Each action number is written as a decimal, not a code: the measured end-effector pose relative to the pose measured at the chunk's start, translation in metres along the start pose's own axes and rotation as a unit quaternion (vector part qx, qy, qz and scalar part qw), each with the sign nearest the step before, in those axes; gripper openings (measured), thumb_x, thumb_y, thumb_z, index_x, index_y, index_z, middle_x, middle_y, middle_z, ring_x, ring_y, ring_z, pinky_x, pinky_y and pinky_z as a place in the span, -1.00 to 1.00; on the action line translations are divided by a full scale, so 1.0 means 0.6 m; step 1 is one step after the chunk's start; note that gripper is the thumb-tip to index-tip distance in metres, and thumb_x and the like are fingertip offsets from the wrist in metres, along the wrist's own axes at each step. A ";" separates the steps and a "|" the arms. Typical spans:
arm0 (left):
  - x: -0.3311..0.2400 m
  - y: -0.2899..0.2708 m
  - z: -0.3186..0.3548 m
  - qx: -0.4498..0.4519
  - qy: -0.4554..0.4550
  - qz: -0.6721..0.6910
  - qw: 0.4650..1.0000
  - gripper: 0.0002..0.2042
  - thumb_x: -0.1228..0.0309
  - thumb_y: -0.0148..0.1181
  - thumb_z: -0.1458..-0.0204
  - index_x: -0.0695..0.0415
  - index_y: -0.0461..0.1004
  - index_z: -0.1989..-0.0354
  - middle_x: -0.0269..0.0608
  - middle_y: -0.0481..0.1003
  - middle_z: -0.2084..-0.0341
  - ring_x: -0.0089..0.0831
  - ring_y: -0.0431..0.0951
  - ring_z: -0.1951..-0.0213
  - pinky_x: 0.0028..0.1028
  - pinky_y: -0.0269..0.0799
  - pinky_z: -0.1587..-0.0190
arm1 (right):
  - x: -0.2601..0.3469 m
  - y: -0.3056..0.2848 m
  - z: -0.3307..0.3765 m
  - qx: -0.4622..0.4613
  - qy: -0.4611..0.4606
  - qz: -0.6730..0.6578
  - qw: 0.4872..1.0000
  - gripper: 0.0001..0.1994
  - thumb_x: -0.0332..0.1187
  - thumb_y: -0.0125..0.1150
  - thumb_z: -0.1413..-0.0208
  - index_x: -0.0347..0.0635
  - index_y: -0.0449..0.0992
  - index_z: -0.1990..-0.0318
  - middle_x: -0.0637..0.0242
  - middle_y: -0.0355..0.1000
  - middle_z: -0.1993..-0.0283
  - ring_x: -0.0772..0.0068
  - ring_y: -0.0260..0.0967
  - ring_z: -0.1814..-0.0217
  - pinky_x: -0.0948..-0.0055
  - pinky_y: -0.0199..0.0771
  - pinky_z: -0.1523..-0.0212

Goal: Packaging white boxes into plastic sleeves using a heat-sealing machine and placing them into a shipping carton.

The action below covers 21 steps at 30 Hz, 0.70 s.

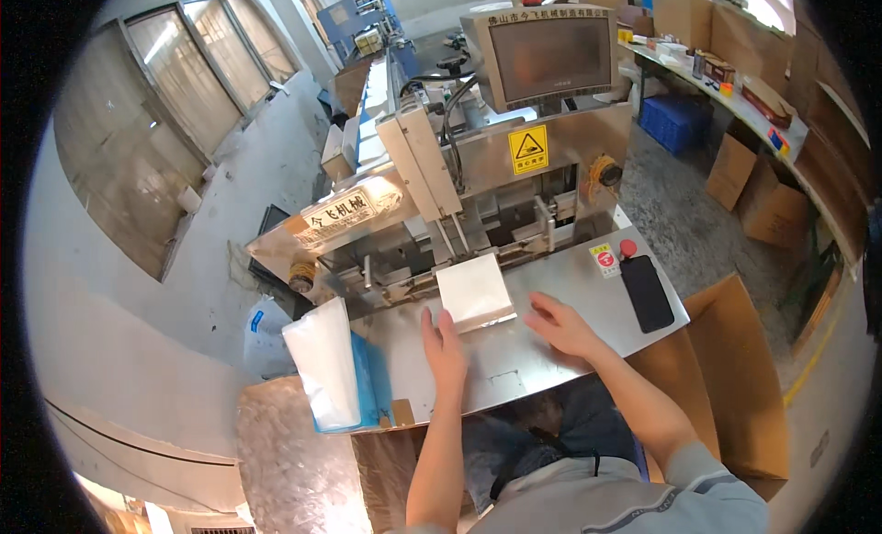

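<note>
A white, flat, square-topped block (474, 290), perhaps a stack of sheets or a box, lies on the steel worktop against the machine's slot. My left hand (444, 348) is at its near left corner, fingers stretched out and apart. Whether those fingertips touch it I cannot tell. On the other side my right hand (562, 326) hovers over the worktop, apart from the block, with fingers loosely extended and nothing in them. The machine (423, 166) has a steel front panel and an upright grey arm whose two thin rods come down just behind the block.
White plastic bags or sheets (322, 364) lie in a blue holder (369, 378) at the worktop's left. A black phone (647, 293) and a red button (627, 248) are on the right. An open cardboard box (740, 378) stands beside the worktop; a monitor (551, 56) sits above.
</note>
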<state>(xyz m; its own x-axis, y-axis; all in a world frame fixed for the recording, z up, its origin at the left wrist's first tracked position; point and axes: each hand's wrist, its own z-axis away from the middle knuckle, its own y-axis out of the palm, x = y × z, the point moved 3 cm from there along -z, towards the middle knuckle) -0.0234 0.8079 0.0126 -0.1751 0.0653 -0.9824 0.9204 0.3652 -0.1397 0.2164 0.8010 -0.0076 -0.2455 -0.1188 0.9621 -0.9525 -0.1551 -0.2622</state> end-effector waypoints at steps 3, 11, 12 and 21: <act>0.003 0.019 -0.045 0.011 0.030 -0.002 0.999 -0.38 0.06 -0.02 -0.34 0.43 0.21 -0.30 0.19 0.38 -0.19 -0.15 0.37 -0.23 -0.30 0.25 -0.26 | -0.022 0.031 -0.067 -0.059 -0.033 0.008 0.998 -0.29 -0.02 0.24 -0.21 -0.37 0.25 -0.35 -0.20 0.17 -0.41 0.01 0.31 -0.35 0.27 0.37 -0.27; 0.023 0.028 -0.013 0.056 0.013 -0.008 0.998 -0.44 0.04 -0.01 -0.33 0.37 0.33 -0.20 0.06 0.51 0.01 -0.21 0.49 -0.05 -0.31 0.37 -0.15 | 0.027 0.032 -0.070 -0.060 0.115 -0.104 0.986 -0.26 -0.07 0.37 -0.14 -0.44 0.25 -0.29 -0.05 0.39 -0.21 0.21 0.39 -0.20 0.33 0.39 -0.20; 0.030 0.030 -0.002 0.093 -0.053 0.091 0.990 -0.47 0.05 0.00 -0.33 0.34 0.35 -0.17 0.04 0.52 0.03 -0.23 0.52 0.00 -0.33 0.42 -0.10 | 0.007 0.020 -0.063 -0.093 0.084 -0.162 0.979 -0.31 -0.16 0.44 -0.08 -0.38 0.29 -0.25 0.04 0.44 -0.12 0.27 0.44 -0.09 0.31 0.45 -0.10; 0.066 0.115 -0.137 0.139 -0.224 0.332 0.906 -0.23 0.19 0.24 -0.21 0.25 -0.07 -0.44 0.12 0.39 -0.06 -0.14 0.59 0.02 -0.27 0.59 0.02 | 0.012 -0.053 0.098 -0.061 0.123 -0.350 0.927 -0.24 -0.52 0.49 0.12 -0.41 0.24 -0.29 0.12 0.44 -0.15 0.30 0.42 -0.18 0.33 0.42 -0.21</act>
<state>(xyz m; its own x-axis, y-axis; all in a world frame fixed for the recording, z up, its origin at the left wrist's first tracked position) 0.0043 0.9121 -0.0254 0.5507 -0.2220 -0.8046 0.8346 0.1319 0.5349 0.2554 0.7474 0.0035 0.4215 0.1984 0.8849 -0.9032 0.0044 0.4292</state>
